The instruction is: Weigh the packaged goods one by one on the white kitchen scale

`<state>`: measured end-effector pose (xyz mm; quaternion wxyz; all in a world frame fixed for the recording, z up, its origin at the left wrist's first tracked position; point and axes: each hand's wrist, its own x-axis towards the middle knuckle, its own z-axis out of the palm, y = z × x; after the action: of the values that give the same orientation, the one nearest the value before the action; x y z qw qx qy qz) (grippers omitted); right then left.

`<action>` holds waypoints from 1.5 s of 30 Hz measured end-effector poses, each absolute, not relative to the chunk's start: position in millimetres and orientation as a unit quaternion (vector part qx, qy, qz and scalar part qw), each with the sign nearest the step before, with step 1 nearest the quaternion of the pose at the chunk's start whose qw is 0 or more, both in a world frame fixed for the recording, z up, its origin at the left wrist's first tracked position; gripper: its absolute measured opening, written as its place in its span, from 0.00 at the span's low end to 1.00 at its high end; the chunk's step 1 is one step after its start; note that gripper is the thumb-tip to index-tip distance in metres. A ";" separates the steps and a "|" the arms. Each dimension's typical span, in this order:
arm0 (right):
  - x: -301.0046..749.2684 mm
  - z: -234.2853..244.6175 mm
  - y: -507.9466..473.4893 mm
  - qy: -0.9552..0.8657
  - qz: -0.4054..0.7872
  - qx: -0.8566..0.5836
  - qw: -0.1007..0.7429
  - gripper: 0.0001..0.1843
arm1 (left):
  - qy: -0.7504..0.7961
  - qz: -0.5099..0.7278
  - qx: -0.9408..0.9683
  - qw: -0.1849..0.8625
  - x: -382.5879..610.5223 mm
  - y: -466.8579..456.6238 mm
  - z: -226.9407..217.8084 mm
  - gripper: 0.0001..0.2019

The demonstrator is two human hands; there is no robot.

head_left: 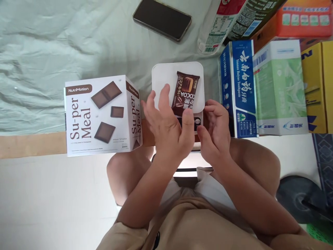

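Observation:
A white kitchen scale sits near the bed-like surface's front edge, and a small brown cocoa biscuit packet lies on its plate. My left hand is over the scale's lower left part, fingers spread and thumb near the packet's lower end. Nothing is in its grasp. By the scale's lower right corner is my right hand, its fingers loosely bent and thumb apart, also holding nothing. Part of the scale's dark display shows between my hands; the rest is hidden.
To the left stands a white Su-per Meal box. On the right are a blue toothpaste box, a green-white box, yellow packaging, a clear bottle and an orange pack. A phone lies behind the scale.

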<state>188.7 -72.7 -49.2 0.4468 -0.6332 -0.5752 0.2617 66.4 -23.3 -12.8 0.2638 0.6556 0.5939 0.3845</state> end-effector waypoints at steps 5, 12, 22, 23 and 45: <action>185.9 -40.2 -71.9 -0.549 0.270 -0.636 0.470 0.24 | 0.596 0.393 0.616 0.333 55.8 -18.5 -5.1 0.39; 184.8 -30.9 -78.9 -0.560 0.186 -0.669 0.452 0.24 | 0.581 0.400 0.572 0.419 61.6 -24.1 2.0 0.38; 181.3 -16.5 -85.4 -0.618 0.123 -0.638 0.443 0.24 | 0.509 0.459 0.639 0.350 61.1 -29.2 3.3 0.21; 181.1 -16.6 -86.3 -0.618 0.120 -0.641 0.438 0.25 | 0.483 0.455 0.665 0.341 62.4 -29.8 3.7 0.20; 172.5 -20.5 -90.6 -0.650 0.179 -0.586 0.449 0.33 | 0.478 0.367 0.732 0.318 53.6 -37.5 29.5 0.30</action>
<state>172.5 -90.6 -20.5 0.4494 -0.5861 -0.6500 0.1789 53.6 -37.5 29.5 0.3184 0.7320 0.4776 0.3670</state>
